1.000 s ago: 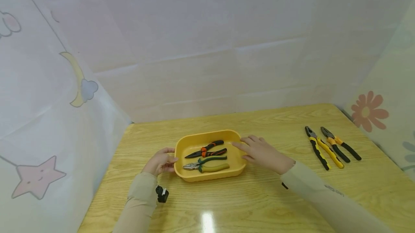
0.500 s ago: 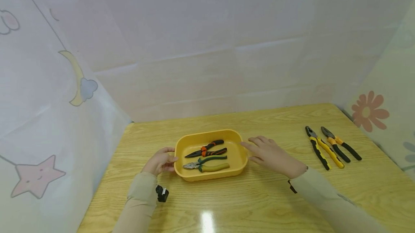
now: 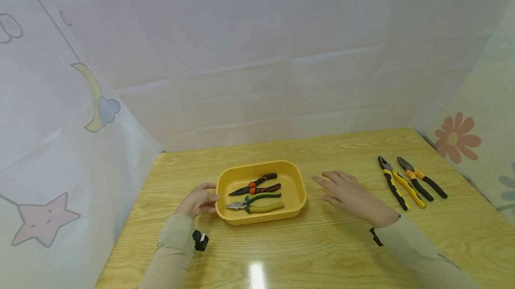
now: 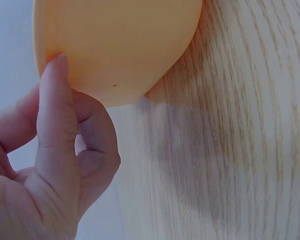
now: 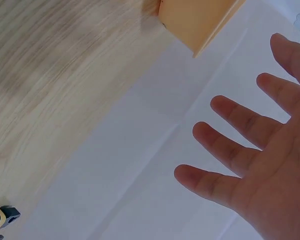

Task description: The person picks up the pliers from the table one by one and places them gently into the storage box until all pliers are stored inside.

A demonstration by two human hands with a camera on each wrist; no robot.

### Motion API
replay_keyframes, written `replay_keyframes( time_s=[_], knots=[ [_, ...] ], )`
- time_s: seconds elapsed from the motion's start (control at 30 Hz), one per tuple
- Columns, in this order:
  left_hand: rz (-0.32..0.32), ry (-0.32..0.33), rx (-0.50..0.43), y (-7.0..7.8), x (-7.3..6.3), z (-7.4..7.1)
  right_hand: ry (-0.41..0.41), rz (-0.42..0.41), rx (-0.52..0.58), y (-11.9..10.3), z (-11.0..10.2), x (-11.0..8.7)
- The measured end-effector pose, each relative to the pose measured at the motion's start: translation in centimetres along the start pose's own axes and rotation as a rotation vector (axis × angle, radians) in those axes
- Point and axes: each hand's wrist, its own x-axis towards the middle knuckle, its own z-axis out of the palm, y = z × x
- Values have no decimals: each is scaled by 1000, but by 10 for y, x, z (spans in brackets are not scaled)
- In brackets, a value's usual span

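A yellow plastic tray (image 3: 263,220) rests on the table with two pliers in it. Black-and-orange long-nose pliers (image 3: 252,187) lie at its back, and green-handled combination pliers (image 3: 265,209) lie in front of them. At the left end, my left hand (image 3: 200,200) pinches the tray's rim; the left wrist view shows the thumb (image 4: 55,115) flat against the yellow wall. My right hand (image 3: 350,194) hovers right of the tray, apart from it, fingers spread and holding nothing. The right wrist view shows its fingers (image 5: 230,150) straight, with a corner of the tray beyond them.
Toward the right side of the wooden table (image 3: 322,244) lie yellow-and-black pliers (image 3: 388,177) and, beside them, orange-and-black pliers (image 3: 412,176). A pale printed cloth (image 3: 257,79) hangs behind the table and at both sides.
My right hand has left the tray's right end and moved to the right. My left hand, the tray and the pliers in it have stayed put.
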Motion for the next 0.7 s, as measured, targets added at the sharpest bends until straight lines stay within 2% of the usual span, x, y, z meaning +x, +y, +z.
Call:
replay_keyframes(
  time_s=[0.13, 0.37, 0.7],
  knots=[
    [-1, 3, 5, 1, 0, 0, 14, -7, -11, 1, -2, -5],
    [3, -2, 12, 0, 1, 0, 11, 50, 11, 2, -5, -13],
    [12, -9, 15, -1, 0, -1, 19, 79, 10, 12, -5, -22]
  ],
)
